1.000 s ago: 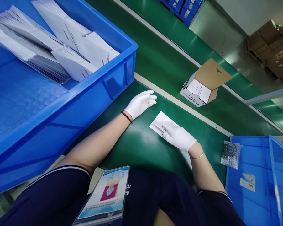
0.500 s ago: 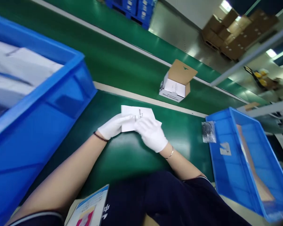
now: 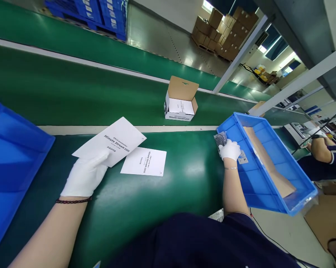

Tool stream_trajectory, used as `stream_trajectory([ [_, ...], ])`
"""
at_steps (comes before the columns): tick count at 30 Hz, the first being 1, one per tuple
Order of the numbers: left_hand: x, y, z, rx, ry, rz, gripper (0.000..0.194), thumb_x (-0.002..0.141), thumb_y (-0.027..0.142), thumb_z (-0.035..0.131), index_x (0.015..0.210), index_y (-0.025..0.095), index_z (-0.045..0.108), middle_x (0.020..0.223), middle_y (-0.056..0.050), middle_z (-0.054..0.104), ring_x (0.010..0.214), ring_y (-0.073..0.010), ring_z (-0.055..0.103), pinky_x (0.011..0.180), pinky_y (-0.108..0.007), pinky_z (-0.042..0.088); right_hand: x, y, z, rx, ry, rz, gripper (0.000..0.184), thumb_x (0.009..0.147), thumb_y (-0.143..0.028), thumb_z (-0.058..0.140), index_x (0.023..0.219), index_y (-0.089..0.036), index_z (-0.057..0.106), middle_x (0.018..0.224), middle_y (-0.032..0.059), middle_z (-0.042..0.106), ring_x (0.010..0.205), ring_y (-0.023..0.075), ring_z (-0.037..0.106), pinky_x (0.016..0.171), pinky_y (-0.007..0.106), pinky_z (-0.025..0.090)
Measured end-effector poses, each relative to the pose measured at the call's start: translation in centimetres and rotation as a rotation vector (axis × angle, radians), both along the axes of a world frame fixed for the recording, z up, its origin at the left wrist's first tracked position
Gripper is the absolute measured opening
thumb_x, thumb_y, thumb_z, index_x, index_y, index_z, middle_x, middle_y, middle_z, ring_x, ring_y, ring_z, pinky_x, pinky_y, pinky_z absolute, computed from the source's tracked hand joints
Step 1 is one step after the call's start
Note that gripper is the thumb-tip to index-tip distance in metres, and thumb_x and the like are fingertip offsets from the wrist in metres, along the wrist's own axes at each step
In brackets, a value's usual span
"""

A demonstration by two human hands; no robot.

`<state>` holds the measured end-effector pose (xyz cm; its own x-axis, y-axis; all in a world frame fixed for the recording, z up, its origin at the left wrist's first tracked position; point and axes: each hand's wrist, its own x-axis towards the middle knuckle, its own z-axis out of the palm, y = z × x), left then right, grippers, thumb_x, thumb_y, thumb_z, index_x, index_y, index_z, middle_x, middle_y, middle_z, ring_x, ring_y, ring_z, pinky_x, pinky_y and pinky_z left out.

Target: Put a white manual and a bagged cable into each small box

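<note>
My left hand (image 3: pixel 85 173), in a white glove, grips the lower edge of a white printed manual (image 3: pixel 116 141) and holds it tilted above the green work surface. A second white manual (image 3: pixel 144 161) lies flat beside it, partly overlapped by the held one. Far to the right, my gloved right hand (image 3: pixel 229 150) has its fingers closed at the edge of a clear plastic bag (image 3: pixel 220 139) with something dark inside. That bag is against the near wall of a blue bin (image 3: pixel 242 178); my fingertips are partly hidden.
An open white carton (image 3: pixel 179 117) with a white manual inside stands on the green belt (image 3: pixel 109 93) behind. A large blue crate (image 3: pixel 17 156) is at left. Brown cardboard lies inside the right bin. A metal post (image 3: pixel 240 54) rises behind; a co-worker's arm (image 3: pixel 320 147) shows far right.
My hands have parted from the two manuals. My left hand has moved left with one manual, the other now lies on the surface, and my right hand has reached right to the plastic bag.
</note>
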<state>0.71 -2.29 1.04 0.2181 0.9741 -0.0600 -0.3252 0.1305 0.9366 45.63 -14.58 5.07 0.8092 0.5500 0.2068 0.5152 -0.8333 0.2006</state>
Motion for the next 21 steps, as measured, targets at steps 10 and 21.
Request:
stream_trajectory([
  [10, -0.7, 0.5, -0.7, -0.058, -0.14, 0.069, 0.049, 0.078, 0.017, 0.076, 0.124, 0.03, 0.067, 0.144, -0.001, 0.054, 0.141, -0.0293, 0.04, 0.117, -0.048, 0.04, -0.1, 0.0, -1.3, 0.099, 0.029, 0.1, 0.023, 0.085, -0.029, 0.065, 0.102, -0.014, 0.067, 0.115, 0.0191, 0.059, 0.107, 0.0383, 0.054, 0.086, 0.049, 0.045],
  [21, -0.9, 0.8, -1.4, -0.075, -0.108, 0.05, 0.051, 0.074, 0.026, 0.08, 0.123, 0.025, 0.066, 0.145, -0.006, 0.053, 0.14, -0.0324, 0.04, 0.115, -0.047, 0.042, -6.3, 2.7, -1.5, 1.023, 1.371, 0.433, 0.046, 0.075, -0.048, 0.066, 0.11, -0.023, 0.051, 0.106, 0.0071, 0.067, 0.098, 0.0276, 0.066, 0.08, 0.048, 0.058],
])
